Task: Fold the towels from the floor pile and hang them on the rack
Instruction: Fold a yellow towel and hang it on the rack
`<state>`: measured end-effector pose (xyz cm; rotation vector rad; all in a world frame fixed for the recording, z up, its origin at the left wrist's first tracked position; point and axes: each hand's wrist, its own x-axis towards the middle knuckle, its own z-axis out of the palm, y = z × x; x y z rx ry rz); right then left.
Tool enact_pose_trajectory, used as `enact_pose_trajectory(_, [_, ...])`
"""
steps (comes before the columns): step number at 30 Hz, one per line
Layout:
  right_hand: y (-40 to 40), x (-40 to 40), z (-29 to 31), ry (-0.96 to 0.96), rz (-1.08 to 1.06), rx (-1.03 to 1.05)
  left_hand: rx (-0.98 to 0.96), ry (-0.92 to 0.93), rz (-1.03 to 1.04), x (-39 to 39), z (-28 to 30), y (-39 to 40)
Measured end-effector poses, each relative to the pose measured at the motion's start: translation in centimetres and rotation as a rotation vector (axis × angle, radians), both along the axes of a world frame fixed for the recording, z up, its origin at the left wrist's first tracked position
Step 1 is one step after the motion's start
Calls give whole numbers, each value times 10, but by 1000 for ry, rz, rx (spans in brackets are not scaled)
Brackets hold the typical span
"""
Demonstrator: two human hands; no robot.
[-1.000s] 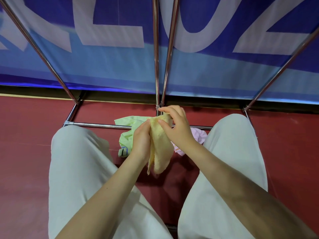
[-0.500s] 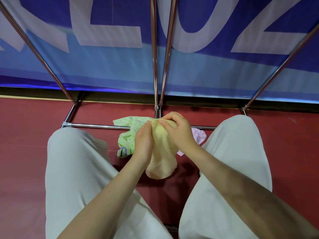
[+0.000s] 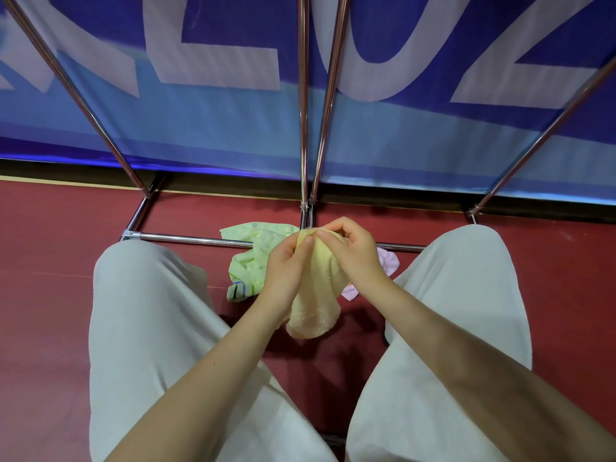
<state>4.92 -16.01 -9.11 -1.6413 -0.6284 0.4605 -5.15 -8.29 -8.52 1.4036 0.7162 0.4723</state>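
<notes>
1. Three towels are in view: one yellow towel (image 3: 316, 291) held up between the knees, one green towel (image 3: 248, 258) and one pink towel (image 3: 388, 263) lying on the red floor (image 3: 50, 278).
2. Two hands work the yellow towel. The left hand (image 3: 286, 265) pinches its top edge between thumb and fingers; the right hand (image 3: 353, 251) pinches the same edge just beside it, fingers curled over the cloth.
3. The yellow towel hangs bunched from that pinched top edge, its long axis running top to bottom in the view, the rounded lower end pointing toward the person and clear of the floor as far as can be seen.
4. The green towel lies crumpled to the left behind the left hand, a striped corner at its near end; part of it crosses the rack's low horizontal bar (image 3: 200, 241).
5. The pink towel is mostly hidden behind the right hand and the yellow towel; only two small patches show.
6. The metal rack (image 3: 304, 128) shows four slanting or upright tubes rising out of the top of the view, so its hanging rails are cut off.
7. Two legs in pale trousers (image 3: 150, 328) frame the towels; a blue banner (image 3: 216, 128) with large letters, cut off, stands behind.
</notes>
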Motion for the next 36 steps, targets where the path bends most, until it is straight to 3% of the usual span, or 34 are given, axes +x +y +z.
enact_pose_trajectory(5, [-6,0,2,-62,129,-53,102,27,69,0,6,10])
enact_pose_trajectory(10, [-19,9,1,-439,221,-458,241,14,139,-6,14,32])
enact_pose_trajectory(12, [-23,11,1,-453,220,-542,262,-9,171,-11,17,41])
enact_pose_trajectory(20, [-24,21,7,29,1,-128,466,31,105,-22,10,60])
enact_pose_trajectory(23, [-26,18,14,-38,-56,-67,439,21,97,-21,4,55])
enact_pose_trajectory(28, [-24,7,21,-137,-157,-42,220,-3,159,-13,6,38])
enact_pose_trajectory(36, [-2,14,8,-138,-273,-63,7,12,266,-4,4,37])
